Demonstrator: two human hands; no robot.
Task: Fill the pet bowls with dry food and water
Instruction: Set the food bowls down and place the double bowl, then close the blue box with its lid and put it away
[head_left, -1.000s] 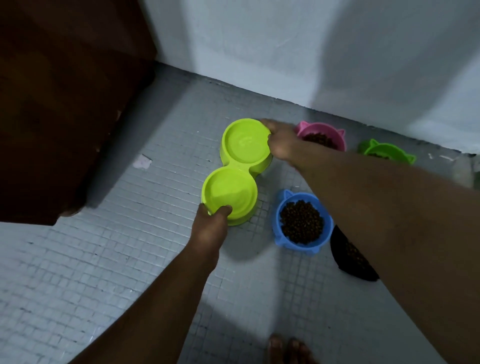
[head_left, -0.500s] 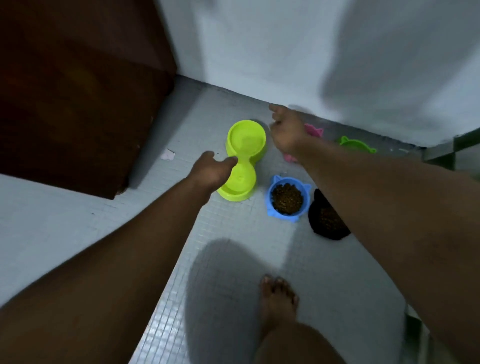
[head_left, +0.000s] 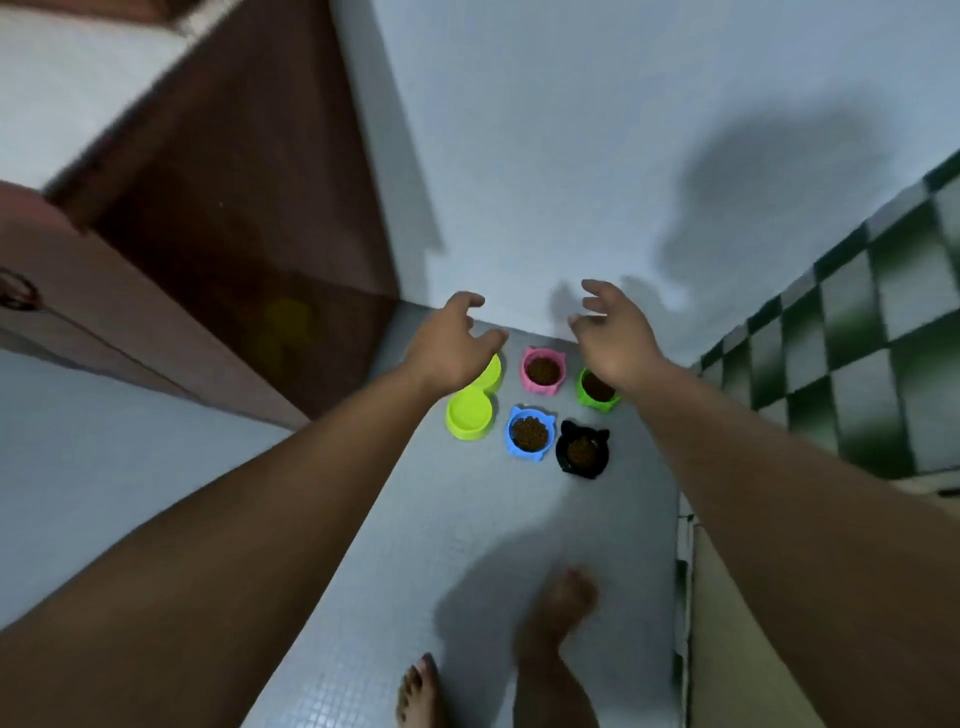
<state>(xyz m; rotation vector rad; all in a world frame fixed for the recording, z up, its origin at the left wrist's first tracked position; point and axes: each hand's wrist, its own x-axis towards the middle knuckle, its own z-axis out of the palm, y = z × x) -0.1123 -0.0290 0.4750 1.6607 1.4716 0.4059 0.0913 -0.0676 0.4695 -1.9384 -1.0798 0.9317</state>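
Observation:
A lime double bowl (head_left: 470, 411) lies on the tiled floor with both wells empty of food. To its right stand several cat-eared bowls holding brown kibble: a pink one (head_left: 543, 371), a green one (head_left: 597, 389), a blue one (head_left: 528, 433) and a black one (head_left: 582, 449). My left hand (head_left: 451, 345) hovers high above the double bowl's far well, fingers loose and holding nothing. My right hand (head_left: 613, 332) hovers above the green bowl, fingers spread and empty, hiding part of it.
A dark wooden cabinet (head_left: 249, 249) stands at the left, close to the double bowl. A white wall (head_left: 571, 156) runs behind the bowls. Green and white checkered tiles (head_left: 872, 332) rise at the right. My bare feet (head_left: 556, 618) stand on the floor below the bowls.
Both hands let go of the lime double bowl and rose away from it. The view pulled up and back, so the bowls look smaller and the green and black bowls show fully.

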